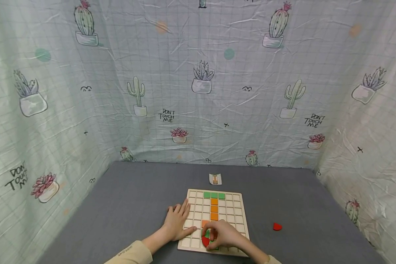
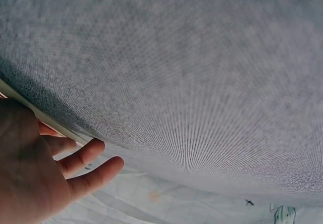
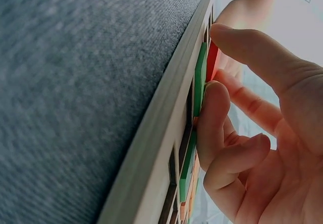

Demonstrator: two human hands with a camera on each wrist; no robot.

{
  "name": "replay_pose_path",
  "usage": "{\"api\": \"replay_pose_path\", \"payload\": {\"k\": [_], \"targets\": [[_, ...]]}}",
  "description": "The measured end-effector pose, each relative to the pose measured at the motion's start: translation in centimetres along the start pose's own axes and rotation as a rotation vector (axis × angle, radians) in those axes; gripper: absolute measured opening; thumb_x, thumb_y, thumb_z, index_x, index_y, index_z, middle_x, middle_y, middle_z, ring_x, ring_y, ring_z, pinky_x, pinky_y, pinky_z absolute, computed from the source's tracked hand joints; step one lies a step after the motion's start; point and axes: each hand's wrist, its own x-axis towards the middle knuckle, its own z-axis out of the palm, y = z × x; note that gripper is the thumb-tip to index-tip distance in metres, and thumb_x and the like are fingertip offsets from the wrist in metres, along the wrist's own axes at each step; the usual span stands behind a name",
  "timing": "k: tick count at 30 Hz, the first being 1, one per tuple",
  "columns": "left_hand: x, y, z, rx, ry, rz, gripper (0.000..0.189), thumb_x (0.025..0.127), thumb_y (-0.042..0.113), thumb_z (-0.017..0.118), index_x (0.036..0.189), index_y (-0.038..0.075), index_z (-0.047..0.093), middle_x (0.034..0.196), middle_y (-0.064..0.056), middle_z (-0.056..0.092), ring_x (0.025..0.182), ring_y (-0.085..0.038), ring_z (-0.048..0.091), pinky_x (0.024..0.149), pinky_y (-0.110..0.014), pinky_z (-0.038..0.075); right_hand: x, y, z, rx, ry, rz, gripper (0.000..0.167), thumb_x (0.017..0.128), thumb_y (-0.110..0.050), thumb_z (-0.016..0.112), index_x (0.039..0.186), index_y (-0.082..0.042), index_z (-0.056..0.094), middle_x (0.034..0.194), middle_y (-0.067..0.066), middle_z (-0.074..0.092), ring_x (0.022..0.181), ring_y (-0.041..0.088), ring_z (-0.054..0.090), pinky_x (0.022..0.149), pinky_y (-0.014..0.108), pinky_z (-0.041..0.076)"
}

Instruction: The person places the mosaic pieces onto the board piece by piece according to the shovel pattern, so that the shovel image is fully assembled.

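Observation:
A wooden grid board [image 1: 182,246] lies on the grey table. My left hand [image 1: 177,223] rests across its left edge, fingers spread and thumb over the squares. Thumb and fingertip of my right hand [image 1: 226,234] pinch a red piece with a rounded edge [image 1: 205,241] over the lower middle squares. In the right wrist view the red piece [image 3: 212,61] sits close over a green tile [image 3: 200,77]. Green tiles [image 1: 214,195] form a row at the board's top, with orange tiles [image 1: 214,209] in a column below. My right hand hides part of the lower squares.
Another red piece [image 1: 277,226] lies on the table right of the board. Behind the board is a small printed card [image 1: 215,179] with a grid picture. A cactus-print curtain [image 1: 181,110] hangs round the back and sides of the table.

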Motion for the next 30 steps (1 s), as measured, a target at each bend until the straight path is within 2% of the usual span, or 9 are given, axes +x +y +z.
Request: {"api": "replay_pose_path", "payload": {"k": [11, 20, 30], "targets": [[-0.03, -0.04, -0.26, -0.002, 0.005, 0.001, 0.083, 0.079, 0.073, 0.027, 0.133, 0.011, 0.043, 0.14, -0.008, 0.038, 0.099, -0.022, 0.047, 0.068, -0.041, 0.036, -0.1, 0.06, -0.09, 0.031, 0.013, -0.007, 0.026, 0.064, -0.016, 0.077, 0.087, -0.015, 0.065, 0.061, -0.001, 0.059, 0.048, -0.002, 0.041, 0.046, 0.015, 0.035], [-0.03, 0.02, -0.42, -0.023, -0.004, -0.001, 0.083, 0.08, 0.072, 0.028, 0.133, 0.011, 0.042, 0.141, -0.008, 0.038, 0.102, -0.022, 0.046, 0.07, -0.042, 0.036, -0.2, 0.17, -0.1, 0.109, 0.012, -0.015, 0.016, 0.066, -0.009, 0.074, 0.081, -0.01, 0.066, 0.058, 0.0, 0.059, 0.047, -0.002, 0.044, 0.045, 0.016, 0.037], [0.09, -0.08, -0.42, -0.03, -0.003, 0.0, 0.083, 0.079, 0.072, 0.027, 0.133, 0.011, 0.043, 0.14, -0.008, 0.039, 0.102, -0.022, 0.047, 0.07, -0.042, 0.036, 0.03, 0.15, -0.14, 0.096, 0.012, -0.012, 0.013, 0.067, -0.007, 0.073, 0.078, -0.01, 0.066, 0.057, 0.001, 0.06, 0.047, -0.002, 0.046, 0.046, 0.016, 0.039]]}}
